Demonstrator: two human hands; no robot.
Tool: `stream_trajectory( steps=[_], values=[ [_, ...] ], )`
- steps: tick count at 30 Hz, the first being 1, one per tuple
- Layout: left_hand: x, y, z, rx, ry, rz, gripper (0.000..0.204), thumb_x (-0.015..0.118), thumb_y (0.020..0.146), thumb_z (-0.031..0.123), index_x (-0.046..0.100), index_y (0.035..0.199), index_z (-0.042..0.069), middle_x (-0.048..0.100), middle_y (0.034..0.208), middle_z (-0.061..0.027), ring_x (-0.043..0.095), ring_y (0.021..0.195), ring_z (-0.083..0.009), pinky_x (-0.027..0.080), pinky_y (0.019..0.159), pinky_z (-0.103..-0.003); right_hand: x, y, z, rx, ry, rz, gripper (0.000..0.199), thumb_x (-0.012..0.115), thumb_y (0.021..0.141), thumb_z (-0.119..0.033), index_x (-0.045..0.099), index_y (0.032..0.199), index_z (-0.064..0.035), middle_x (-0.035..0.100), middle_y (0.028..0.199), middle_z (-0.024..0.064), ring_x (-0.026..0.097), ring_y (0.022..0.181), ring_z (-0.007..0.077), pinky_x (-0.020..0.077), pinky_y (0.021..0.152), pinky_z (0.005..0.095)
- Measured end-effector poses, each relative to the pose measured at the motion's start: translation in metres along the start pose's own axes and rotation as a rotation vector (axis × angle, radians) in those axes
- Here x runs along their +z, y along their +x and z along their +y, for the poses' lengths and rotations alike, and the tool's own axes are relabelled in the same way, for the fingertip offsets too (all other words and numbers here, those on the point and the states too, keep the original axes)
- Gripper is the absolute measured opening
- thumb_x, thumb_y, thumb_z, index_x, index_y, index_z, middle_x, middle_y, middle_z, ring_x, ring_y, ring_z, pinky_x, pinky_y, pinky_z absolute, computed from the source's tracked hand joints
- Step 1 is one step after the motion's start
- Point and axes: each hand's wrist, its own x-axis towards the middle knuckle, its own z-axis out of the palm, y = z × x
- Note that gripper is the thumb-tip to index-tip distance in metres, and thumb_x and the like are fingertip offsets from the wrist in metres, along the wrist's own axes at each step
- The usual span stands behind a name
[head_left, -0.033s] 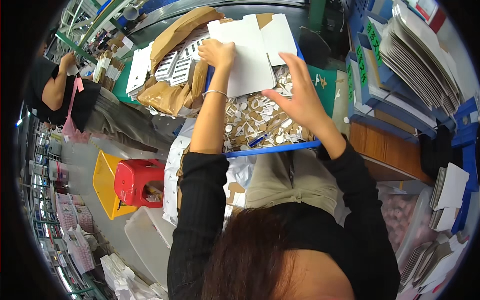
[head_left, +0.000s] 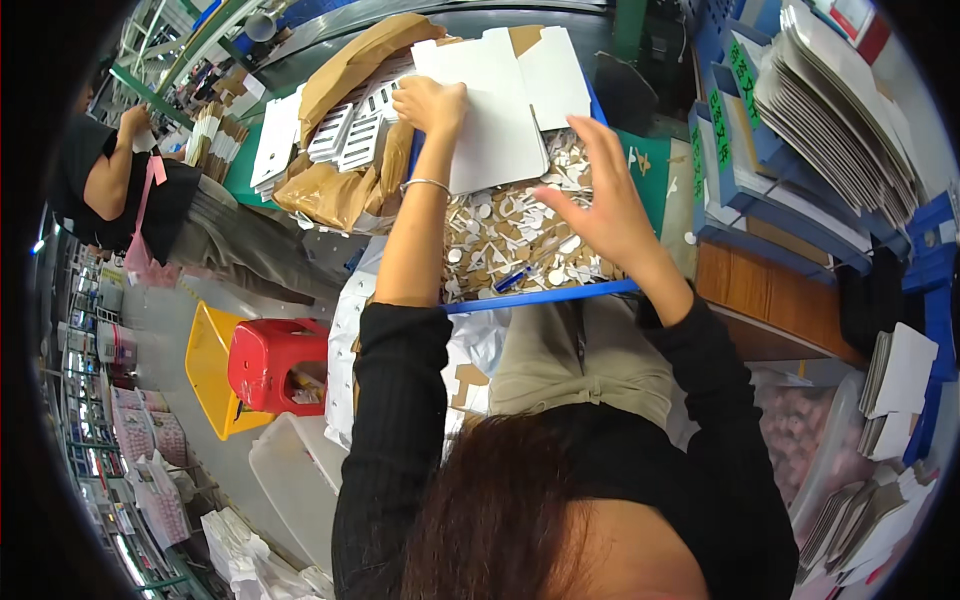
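My left hand (head_left: pixel 430 107) is closed at the left edge of a white cardboard sheet (head_left: pixel 497 135), its fingertips partly hidden. The sheet lies over the far part of a blue tray (head_left: pixel 545 300). A further white cardboard piece (head_left: pixel 555 85) with a brown patch lies against it on the right. My right hand (head_left: pixel 608 205) hovers over the tray's right side with thumb and fingers spread, holding nothing, apart from the sheet. Many small white and brown cardboard scraps (head_left: pixel 535 235) fill the tray, with a blue pen (head_left: pixel 512 278) among them near the front rim.
Left of the tray, brown paper wrapping (head_left: pixel 335 195) surrounds stacked white cards with dark slots (head_left: pixel 362 143). Blue file holders (head_left: pixel 745 190) and stacked boards (head_left: pixel 840 110) stand at right. A red stool (head_left: pixel 275 365) and yellow bin (head_left: pixel 215 370) sit on the floor; another person (head_left: pixel 130 190) works at left.
My right hand has drawn slightly right, away from the cardboard sheet's edge. My left hand and the sheet have shifted a little to the left.
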Motion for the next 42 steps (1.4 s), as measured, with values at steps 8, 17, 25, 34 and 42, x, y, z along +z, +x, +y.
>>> stream_trajectory(
  steps=[8,17,25,34,42],
  values=[
    [-0.035,-0.039,0.023,0.498,-0.406,0.169,0.055,0.067,0.068,0.012,0.036,0.11,-0.005,0.048,0.094,-0.0238,0.049,0.087,-0.0335,0.041,0.081,-0.04,-0.029,-0.065,0.02,0.272,0.107,-0.037,0.065,0.067,0.075,-0.019,0.034,0.127,-0.0007,0.039,0.126,0.0171,0.042,0.114,0.0287,0.0336,0.096,0.0378],
    [-0.13,-0.17,0.033,0.584,-0.901,0.097,0.05,0.064,0.075,0.005,0.033,0.115,0.003,0.048,0.102,-0.0146,0.052,0.085,-0.0204,0.041,0.078,-0.03,-0.053,-0.04,0.02,0.096,0.166,0.379,0.067,0.066,0.076,-0.014,0.029,0.13,-0.0022,0.047,0.12,0.0158,0.048,0.108,0.0255,0.0385,0.091,0.035],
    [-0.098,-0.207,-0.022,0.5,-0.722,0.081,0.062,0.061,0.079,0.015,0.026,0.128,0.001,0.046,0.113,-0.0185,0.048,0.099,-0.0275,0.036,0.089,-0.035,-0.046,-0.039,0.019,0.233,0.596,0.212,0.063,0.065,0.078,-0.012,0.028,0.129,-0.0032,0.05,0.116,0.014,0.053,0.098,0.0222,0.0428,0.084,0.0288],
    [-0.086,-0.226,-0.024,0.388,-0.522,-0.083,0.06,0.058,0.08,0.015,0.027,0.129,0.002,0.047,0.116,-0.0217,0.05,0.102,-0.0335,0.039,0.086,-0.037,-0.018,-0.058,0.062,0.184,0.655,0.364,0.063,0.063,0.079,-0.011,0.028,0.13,-0.0045,0.052,0.114,0.0146,0.055,0.096,0.0214,0.044,0.08,0.0275],
    [-0.097,-0.227,-0.015,0.285,-0.531,-0.36,0.062,0.058,0.079,0.014,0.024,0.13,0.003,0.047,0.117,-0.0216,0.051,0.098,-0.031,0.041,0.083,-0.036,0.016,-0.094,0.103,0.114,0.588,0.549,0.07,0.057,0.079,-0.022,0.02,0.135,-0.0026,0.041,0.128,0.0191,0.048,0.109,0.0295,0.0386,0.09,0.0336]
  ],
)
